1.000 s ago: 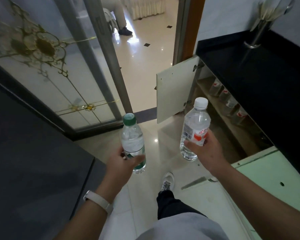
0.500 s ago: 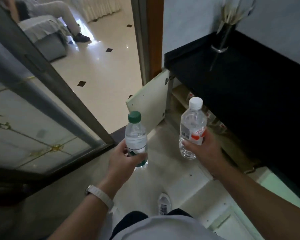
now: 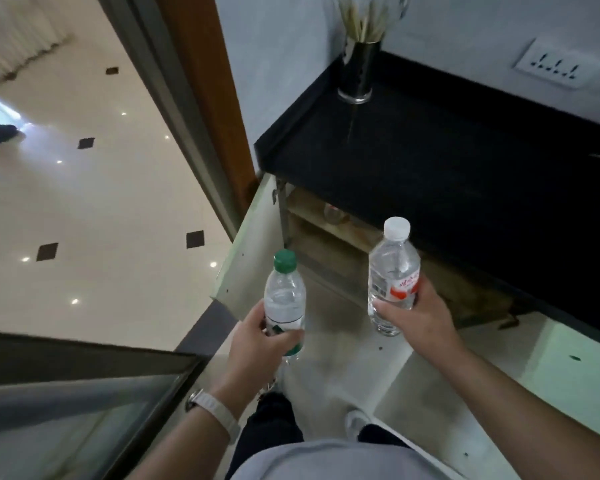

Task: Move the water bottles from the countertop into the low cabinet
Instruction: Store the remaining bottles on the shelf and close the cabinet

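- Our left hand [image 3: 257, 341] was wrapped around the lower half of the green-capped bottle [image 3: 284, 299], thumb across the label, and held it upright in the air above the floor [image 3: 118, 202].
- Our right hand [image 3: 420, 317] gripped the white-capped bottle [image 3: 394, 268] at its red label. That one was upright too and sat a little higher than the other.
- Both bottles hung well apart from each other, out in front of the low cabinet [image 3: 326, 240] and not inside it.
- The cabinet stood open beneath the black surface [image 3: 465, 161], its pale door [image 3: 246, 244] swung out to the left.
- On the upper shelf we could make out something round and clear with a touch of red [image 3: 333, 213]. It was possibly another bottle, but it was too blurred to call.
- At the far corner of the surface stood a dark holder [image 3: 359, 71] with thin sticks poking out, close to the wall.
- A white socket plate [image 3: 551, 67] sat on the wall to the right.
- A light band [image 3: 212, 410] circled our left wrist.
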The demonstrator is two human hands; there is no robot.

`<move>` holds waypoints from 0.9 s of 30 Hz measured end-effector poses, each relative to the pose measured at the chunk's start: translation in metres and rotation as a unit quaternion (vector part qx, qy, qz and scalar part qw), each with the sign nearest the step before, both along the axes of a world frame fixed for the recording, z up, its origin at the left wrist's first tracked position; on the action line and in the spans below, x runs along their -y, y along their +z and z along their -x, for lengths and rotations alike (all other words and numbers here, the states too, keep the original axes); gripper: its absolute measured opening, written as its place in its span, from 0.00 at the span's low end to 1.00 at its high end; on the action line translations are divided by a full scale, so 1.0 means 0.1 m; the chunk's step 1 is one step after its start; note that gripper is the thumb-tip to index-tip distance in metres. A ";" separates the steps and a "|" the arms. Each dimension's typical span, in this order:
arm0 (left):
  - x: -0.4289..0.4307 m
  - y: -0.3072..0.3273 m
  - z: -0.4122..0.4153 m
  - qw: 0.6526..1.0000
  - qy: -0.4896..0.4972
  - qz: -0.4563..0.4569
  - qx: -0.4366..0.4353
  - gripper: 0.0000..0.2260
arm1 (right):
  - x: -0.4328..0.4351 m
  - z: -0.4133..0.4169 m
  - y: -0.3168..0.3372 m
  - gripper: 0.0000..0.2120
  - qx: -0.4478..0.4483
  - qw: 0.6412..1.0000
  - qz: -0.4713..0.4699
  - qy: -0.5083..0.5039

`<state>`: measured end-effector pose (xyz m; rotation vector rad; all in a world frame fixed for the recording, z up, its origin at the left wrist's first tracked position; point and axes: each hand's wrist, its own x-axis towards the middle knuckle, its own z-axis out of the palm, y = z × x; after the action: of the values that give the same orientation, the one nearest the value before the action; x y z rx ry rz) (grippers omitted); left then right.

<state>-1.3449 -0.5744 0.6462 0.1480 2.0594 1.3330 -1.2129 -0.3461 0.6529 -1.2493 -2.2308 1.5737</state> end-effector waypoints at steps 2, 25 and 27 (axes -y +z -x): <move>-0.01 -0.07 0.33 0.999 -0.042 0.001 0.007 0.18 | 0.10 0.17 0.04 0.21 0.008 1.000 -0.005 -0.030; -0.63 -0.43 1.43 0.992 -0.125 -0.010 0.010 0.20 | 0.08 0.93 -0.06 0.28 0.094 0.991 0.009 -0.093; -0.71 -0.46 1.44 0.994 -0.104 -0.012 0.011 0.19 | -0.02 0.98 -0.15 0.27 0.095 0.993 0.020 -0.069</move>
<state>-1.4885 -0.5031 0.6007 0.3488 1.9512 1.2260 -1.3106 -0.3445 0.6381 -1.5892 -2.1736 1.5143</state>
